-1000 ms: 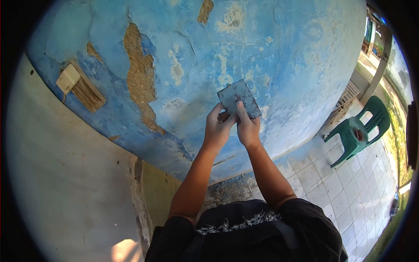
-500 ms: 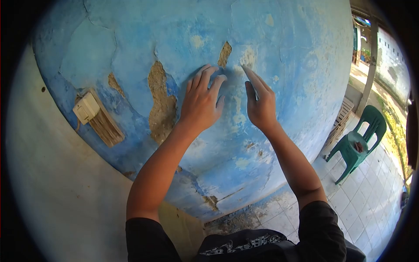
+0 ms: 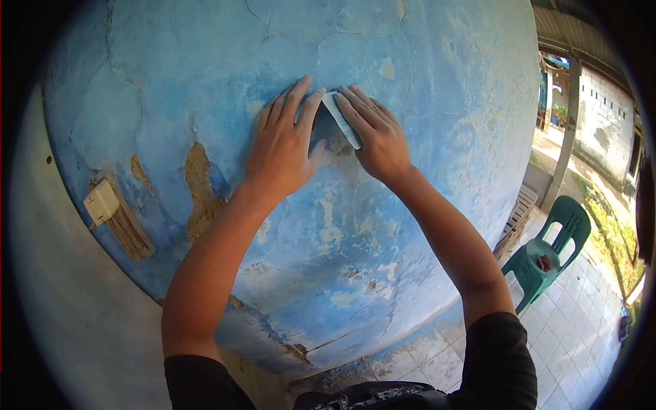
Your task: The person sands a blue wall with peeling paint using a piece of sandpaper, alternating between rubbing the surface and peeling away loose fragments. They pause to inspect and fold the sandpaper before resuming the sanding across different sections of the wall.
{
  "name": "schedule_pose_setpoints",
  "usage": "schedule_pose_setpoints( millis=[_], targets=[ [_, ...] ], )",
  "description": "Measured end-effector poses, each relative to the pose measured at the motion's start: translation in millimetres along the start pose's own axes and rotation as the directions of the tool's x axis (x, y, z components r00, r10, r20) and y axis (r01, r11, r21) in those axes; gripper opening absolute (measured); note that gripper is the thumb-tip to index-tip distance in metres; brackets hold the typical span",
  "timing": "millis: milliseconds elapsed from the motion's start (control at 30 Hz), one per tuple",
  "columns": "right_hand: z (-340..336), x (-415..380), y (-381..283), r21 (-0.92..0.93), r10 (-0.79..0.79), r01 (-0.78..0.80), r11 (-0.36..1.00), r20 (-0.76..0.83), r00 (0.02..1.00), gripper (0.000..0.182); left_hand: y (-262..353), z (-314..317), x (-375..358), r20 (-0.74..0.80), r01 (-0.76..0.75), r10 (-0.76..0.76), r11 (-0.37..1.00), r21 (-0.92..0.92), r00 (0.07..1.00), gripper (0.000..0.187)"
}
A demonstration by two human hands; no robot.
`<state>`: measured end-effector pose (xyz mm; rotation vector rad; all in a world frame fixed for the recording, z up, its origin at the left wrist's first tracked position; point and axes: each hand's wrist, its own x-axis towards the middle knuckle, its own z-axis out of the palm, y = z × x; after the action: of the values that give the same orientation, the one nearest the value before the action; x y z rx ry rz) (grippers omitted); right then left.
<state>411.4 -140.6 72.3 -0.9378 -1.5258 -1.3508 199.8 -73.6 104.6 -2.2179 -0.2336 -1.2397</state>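
From my end, the right hand has its fingers nearly straight, holding a thin, pale, stiff-looking sheet against the blue painted wall, upper centre of the frame. The left hand is open beside it, fingers slightly spread (I can't tell whether it touches the sheet). Pale scuffs mark the wall, while blue paint, cracks and a crumbly brown patch persist; I can't judge how much is finished. A green plastic chair stands lower right.

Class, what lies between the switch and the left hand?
A small brown patch and a larger patch, both on the blue wall, as the head view shows.
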Motion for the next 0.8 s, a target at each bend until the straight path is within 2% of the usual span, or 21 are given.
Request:
schedule_pose_setpoints(
  millis=[67, 133, 200, 267, 333, 433, 467, 600, 667, 733, 800],
  targets=[
    [9, 3, 30, 0.002, -0.051, 0.051, 0.999, 0.006, 0.999, 0.052, 7, 13, 22, -0.033, -0.015, 0.016, 0.999, 0.033, 0.999, 0.089],
    [14, 6, 49, 0.016, -0.102, 0.101, 0.995, 0.019, 0.995, 0.049, 17, 28, 41, 0.023, -0.150, 0.148, 0.977, 0.153, 0.989, 0.091],
    [18, 4, 58, 0.157, -0.097, 0.091, 0.983, 0.026, 0.995, 0.043, 36, 41, 48, 0.016, -0.103, 0.102, 0.974, 0.201, 0.995, 0.085],
    [21, 4, 62, 0.204, -0.103, 0.101, 0.974, 0.001, 0.995, 0.043, 50, 47, 50, -0.003, -0.008, 0.009, 0.956, 0.295, 1.000, 0.078],
    [24, -8, 59, 0.261, -0.095, 0.093, 0.961, -0.003, 0.995, 0.043, 58, 59, 36, -0.019, 0.022, -0.016, 0.948, 0.318, 1.000, 0.076],
    [29, -19, 49, 0.260, -0.066, 0.073, 0.963, -0.035, 0.997, 0.043, 66, 61, 12, -0.020, 0.054, -0.050, 0.944, 0.326, 0.999, 0.074],
    [29, -16, 52, 0.251, -0.104, 0.112, 0.961, -0.047, 0.993, 0.043, 67, 60, 8, -0.018, 0.069, -0.067, 0.949, 0.308, 0.998, 0.074],
    [30, 23, 66, 0.229, -0.192, 0.203, 0.952, -0.072, 0.979, 0.044, 54, 30, 42, 0.030, 0.045, -0.061, 0.922, 0.384, 0.998, 0.072],
    [31, 27, 65, 0.221, -0.192, 0.197, 0.955, -0.046, 0.980, 0.045, 53, 18, 63, 0.078, 0.087, -0.122, 0.931, 0.354, 0.989, 0.070],
    [27, 20, 60, 0.241, -0.120, 0.134, 0.961, -0.069, 0.990, 0.046, 66, 19, 63, 0.119, 0.103, -0.155, 0.928, 0.358, 0.981, 0.068],
    [28, -2, 62, 0.232, -0.135, 0.147, 0.962, -0.068, 0.989, 0.048, 75, 27, 56, 0.159, 0.106, -0.173, 0.927, 0.359, 0.972, 0.066]
  ],
)
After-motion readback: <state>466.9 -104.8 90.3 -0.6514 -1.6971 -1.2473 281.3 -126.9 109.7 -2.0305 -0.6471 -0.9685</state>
